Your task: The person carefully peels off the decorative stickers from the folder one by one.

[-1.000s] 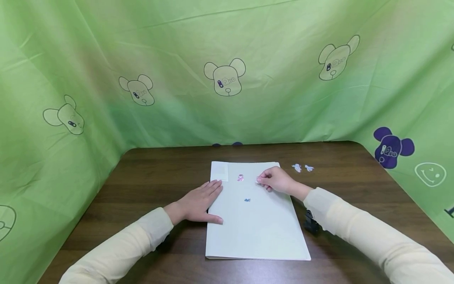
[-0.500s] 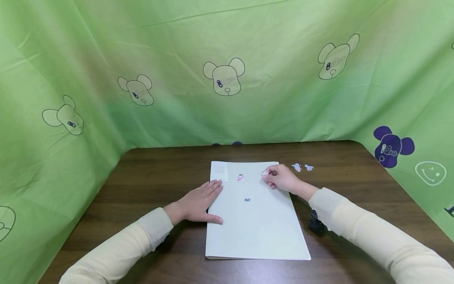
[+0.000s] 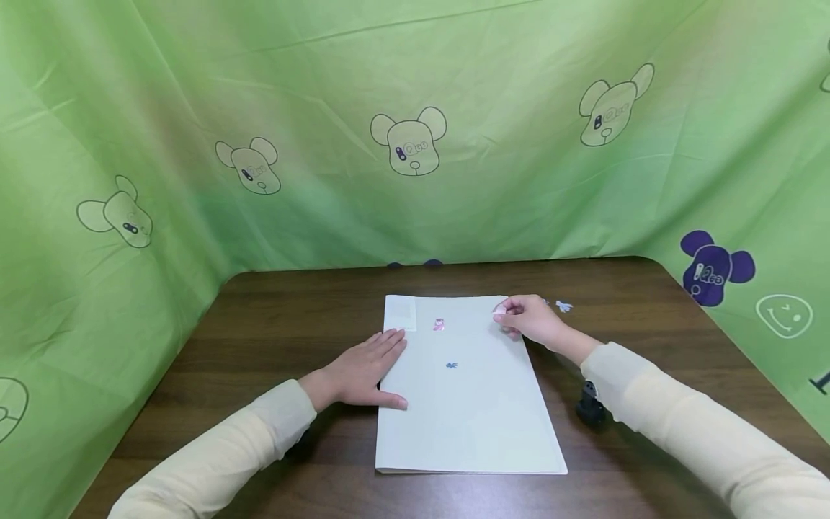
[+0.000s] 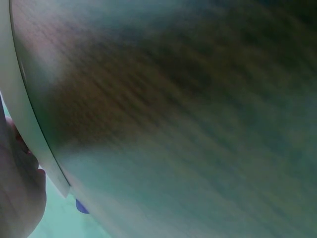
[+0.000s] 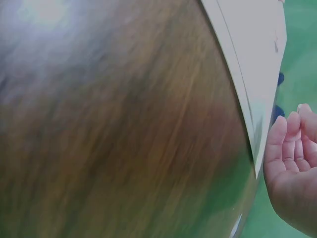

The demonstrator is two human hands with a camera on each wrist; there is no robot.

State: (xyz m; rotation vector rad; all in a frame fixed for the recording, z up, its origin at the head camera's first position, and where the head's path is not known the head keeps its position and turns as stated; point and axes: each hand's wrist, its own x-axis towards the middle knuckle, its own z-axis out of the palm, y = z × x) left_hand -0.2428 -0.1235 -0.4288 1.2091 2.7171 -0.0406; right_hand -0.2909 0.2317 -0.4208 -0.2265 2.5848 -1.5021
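Observation:
A white folder or pad of large sheets (image 3: 470, 425) lies on the table. My left hand (image 3: 366, 367) rests flat across its left edge, fingers straight and thumb spread; only part of the left hand (image 4: 20, 188) shows in the left wrist view. Over the upper right corner, my right hand (image 3: 528, 321) pinches a small whitish piece (image 3: 500, 311) between thumb and fingertips. A small pink sticker (image 3: 439, 325) and a small blue sticker (image 3: 451, 365) are on the white surface. In the right wrist view the right hand (image 5: 292, 168) has curled fingers; the piece cannot be made out there.
Past the right hand, a pale blue cut-out sticker (image 3: 564, 306) lies on the brown wooden table (image 3: 292, 310); another beside it is mostly hidden by the hand. A white label (image 3: 400, 314) marks the folder's upper left corner. Green printed cloth (image 3: 324, 209) hangs behind the table.
My right hand has moved right across the sheet with the whitish piece, now covering most of one cut-out on the table. The left hand has stayed in place.

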